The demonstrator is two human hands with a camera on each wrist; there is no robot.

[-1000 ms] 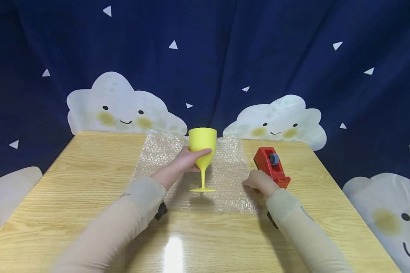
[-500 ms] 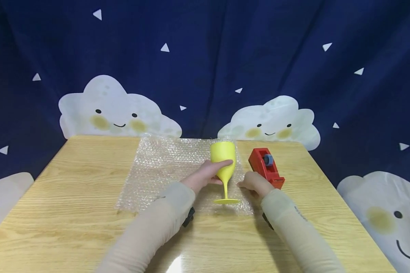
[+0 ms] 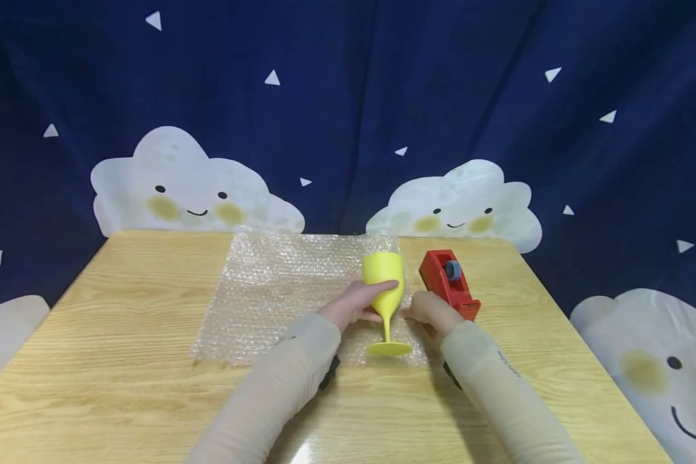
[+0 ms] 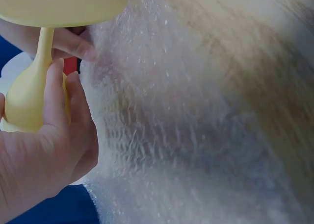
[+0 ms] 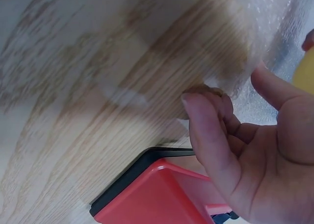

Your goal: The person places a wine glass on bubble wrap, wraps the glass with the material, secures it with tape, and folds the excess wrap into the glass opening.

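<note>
goblet (image 3: 388, 301), yellow, gripped upright by the left hand (image 3: 356, 304) over bubble wrap (image 3: 284, 283); the right hand (image 3: 432, 309) curls at its edge beside a tape dispenser (image 3: 437, 277), pinching or not i can't tell.

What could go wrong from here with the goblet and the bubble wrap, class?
The left hand holds the yellow goblet by its bowl, so the thin stem might get knocked. The right hand is close beside the red tape dispenser and could nudge it. The goblet is over the right-hand part of the bubble wrap, so it might end up partly off that edge if lowered.
</note>
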